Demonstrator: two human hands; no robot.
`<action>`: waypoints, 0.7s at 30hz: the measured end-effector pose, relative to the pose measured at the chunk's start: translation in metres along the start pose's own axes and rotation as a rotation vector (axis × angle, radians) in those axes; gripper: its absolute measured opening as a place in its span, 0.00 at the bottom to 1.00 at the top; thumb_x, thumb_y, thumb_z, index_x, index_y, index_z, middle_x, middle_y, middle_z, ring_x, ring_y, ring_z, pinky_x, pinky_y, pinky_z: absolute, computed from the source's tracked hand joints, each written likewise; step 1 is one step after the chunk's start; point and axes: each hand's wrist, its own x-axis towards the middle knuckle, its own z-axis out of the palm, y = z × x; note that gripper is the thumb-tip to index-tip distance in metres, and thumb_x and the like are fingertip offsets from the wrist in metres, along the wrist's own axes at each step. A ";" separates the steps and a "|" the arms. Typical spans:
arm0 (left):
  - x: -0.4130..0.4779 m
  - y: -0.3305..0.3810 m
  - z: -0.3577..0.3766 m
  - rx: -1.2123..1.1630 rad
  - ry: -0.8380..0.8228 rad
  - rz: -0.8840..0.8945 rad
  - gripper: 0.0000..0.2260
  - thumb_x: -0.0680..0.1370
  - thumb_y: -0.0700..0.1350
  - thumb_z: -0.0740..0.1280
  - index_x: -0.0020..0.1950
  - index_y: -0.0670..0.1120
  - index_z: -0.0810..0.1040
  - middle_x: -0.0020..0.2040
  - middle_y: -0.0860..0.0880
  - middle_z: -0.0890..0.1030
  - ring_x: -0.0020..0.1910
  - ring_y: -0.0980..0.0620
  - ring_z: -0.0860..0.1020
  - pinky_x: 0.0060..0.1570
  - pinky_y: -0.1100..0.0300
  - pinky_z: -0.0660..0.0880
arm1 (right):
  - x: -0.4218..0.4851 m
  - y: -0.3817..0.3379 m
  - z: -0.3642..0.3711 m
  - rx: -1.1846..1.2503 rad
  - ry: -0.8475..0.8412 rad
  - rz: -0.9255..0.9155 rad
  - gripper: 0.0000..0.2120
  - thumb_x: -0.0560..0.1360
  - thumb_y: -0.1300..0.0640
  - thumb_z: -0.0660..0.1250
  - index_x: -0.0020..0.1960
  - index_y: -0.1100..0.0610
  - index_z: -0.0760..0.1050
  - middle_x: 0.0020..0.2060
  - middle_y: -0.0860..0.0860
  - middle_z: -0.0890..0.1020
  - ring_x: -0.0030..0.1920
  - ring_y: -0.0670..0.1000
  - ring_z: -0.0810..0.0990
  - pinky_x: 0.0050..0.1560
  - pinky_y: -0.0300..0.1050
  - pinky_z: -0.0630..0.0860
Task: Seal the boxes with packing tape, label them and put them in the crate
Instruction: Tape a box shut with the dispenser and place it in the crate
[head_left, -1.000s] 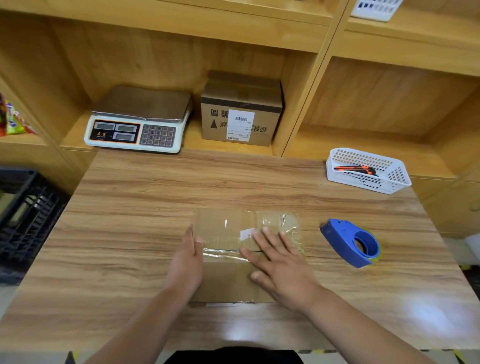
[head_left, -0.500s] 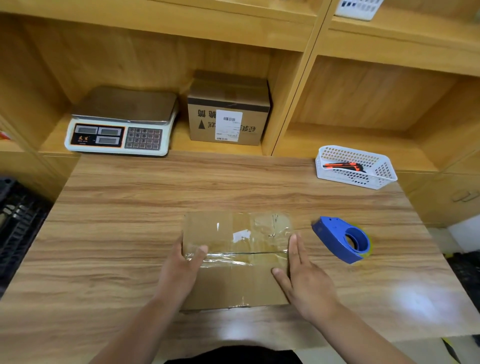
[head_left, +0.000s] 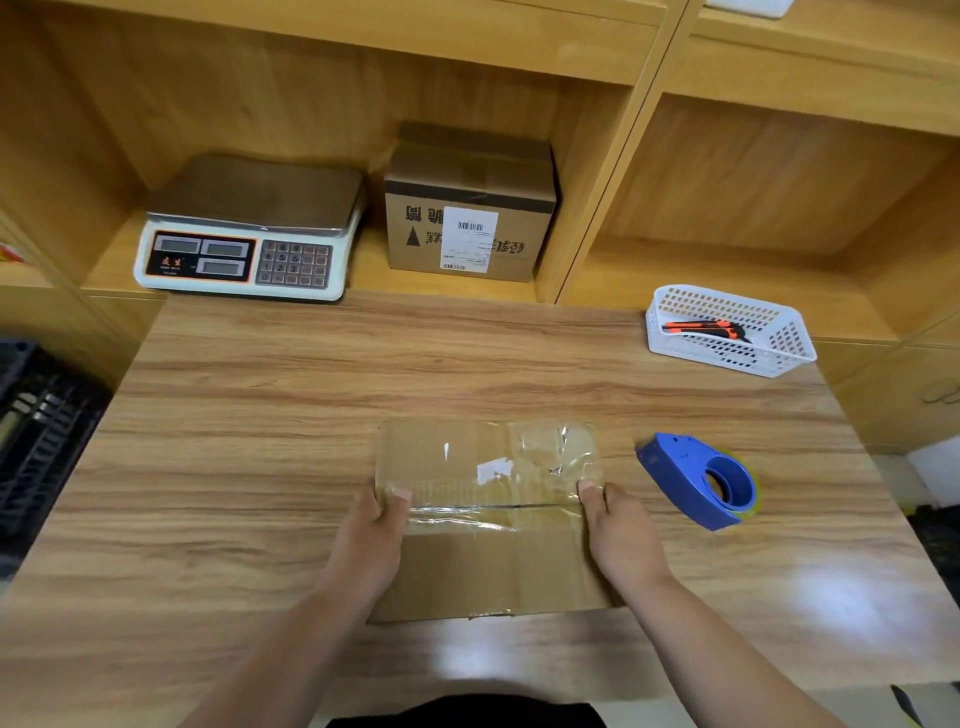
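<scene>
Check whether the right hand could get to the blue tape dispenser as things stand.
Probably yes. The right hand holds the box by its right edge; the tape dispenser lies close beside it on the table, nothing between them.

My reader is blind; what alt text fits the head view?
The left hand and right hand hold the sides of a taped box on a table, a tape dispenser to its right. Behind: a scale, a labelled box, a basket.
</scene>
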 end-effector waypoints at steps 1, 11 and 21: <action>-0.001 0.000 0.001 -0.005 0.020 -0.003 0.10 0.81 0.48 0.56 0.58 0.47 0.72 0.46 0.53 0.77 0.49 0.51 0.73 0.48 0.61 0.64 | 0.000 0.000 0.001 0.001 0.012 -0.010 0.19 0.81 0.47 0.53 0.35 0.56 0.65 0.36 0.56 0.76 0.44 0.60 0.75 0.44 0.50 0.69; -0.009 -0.012 0.019 -0.148 0.118 -0.111 0.22 0.82 0.51 0.51 0.74 0.44 0.61 0.69 0.45 0.71 0.68 0.45 0.67 0.68 0.51 0.63 | 0.026 -0.025 -0.011 -0.343 0.052 -0.187 0.15 0.82 0.47 0.51 0.54 0.57 0.69 0.39 0.56 0.79 0.47 0.61 0.80 0.40 0.49 0.72; 0.047 0.026 -0.006 0.484 0.110 0.357 0.27 0.79 0.49 0.61 0.76 0.45 0.58 0.76 0.49 0.58 0.76 0.53 0.47 0.72 0.58 0.46 | 0.031 -0.037 0.006 -0.699 -0.063 -0.767 0.34 0.71 0.29 0.29 0.75 0.39 0.42 0.76 0.53 0.41 0.75 0.56 0.35 0.71 0.59 0.36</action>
